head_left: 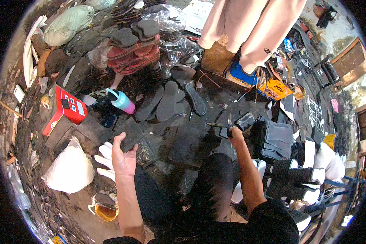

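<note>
My left hand [125,160] is raised over the left side of the work area, palm up, thumb and fingers apart. Behind its fingers is a dark flat board [131,131]; I see nothing firmly held. White shoe-shaped forms [105,162] lie beside that wrist. My right hand [236,137] is closed around something dark and mostly hidden, near a thin pointed tool [230,120]. A hammer-like tool [214,124] lies just left of it. To the right sits a stack of dark sheets [278,139].
Dark shoe soles [166,101] lie ahead, below a pile of red and black soles [134,53]. A blue-pink bottle [121,101], a red box [71,107] and a white bag [70,167] are at left. Black-strapped slippers [293,179] stand at right. A person's draped clothing [248,28] is opposite.
</note>
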The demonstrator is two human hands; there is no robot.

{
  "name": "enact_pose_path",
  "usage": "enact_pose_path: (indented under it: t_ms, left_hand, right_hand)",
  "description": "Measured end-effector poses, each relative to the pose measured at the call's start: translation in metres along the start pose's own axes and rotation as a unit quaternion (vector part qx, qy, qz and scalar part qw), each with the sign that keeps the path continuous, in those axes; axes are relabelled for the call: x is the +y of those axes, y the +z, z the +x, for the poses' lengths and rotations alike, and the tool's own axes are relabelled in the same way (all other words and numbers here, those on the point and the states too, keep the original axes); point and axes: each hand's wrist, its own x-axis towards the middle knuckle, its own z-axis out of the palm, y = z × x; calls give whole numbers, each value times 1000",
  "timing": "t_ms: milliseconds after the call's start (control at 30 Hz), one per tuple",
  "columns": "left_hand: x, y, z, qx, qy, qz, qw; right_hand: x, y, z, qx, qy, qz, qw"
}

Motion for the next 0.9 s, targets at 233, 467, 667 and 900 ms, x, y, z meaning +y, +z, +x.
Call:
enact_pose_path:
  t_ms: [233, 467, 667, 900]
  left_hand:
    - [-7, 5, 18, -9, -46, -32, 998]
    - [-11, -12, 35, -41, -23, 11, 999]
    - [-35, 26, 23, -175, -76, 50, 980]
    - [-63, 47, 4, -207, -94, 84, 970]
  right_hand:
    - [-116, -29, 123, -65, -109, -134, 983]
    - [-145, 5, 53, 78, -384, -337, 856]
    - [-131, 60, -115, -604, -128, -225, 754]
    - [-214, 88, -209, -549, -338, -237, 727]
